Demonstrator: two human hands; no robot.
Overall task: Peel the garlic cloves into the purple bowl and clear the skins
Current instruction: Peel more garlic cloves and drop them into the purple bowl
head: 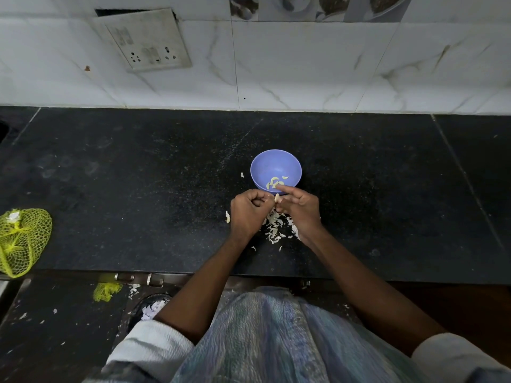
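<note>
- Over the counter's front half, the left hand and right hand met just before the purple bowl.
- The right hand pinched a garlic clove, forefinger outstretched; the left was curled, its hold unclear.
- Bowl lay directly beyond the clove, right hand nearer.
- Skins were strewn beneath the hands.

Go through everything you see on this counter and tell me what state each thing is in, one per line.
purple bowl: upright on the counter, a few peeled cloves inside.
garlic clove: pinched between both hands, just in front of the bowl.
left hand: fingers curled, at the clove.
right hand: holds the clove, forefinger stretched towards the bowl.
skins: loose heap under the hands.
yellow net bag: slack, at the counter's left edge.
</note>
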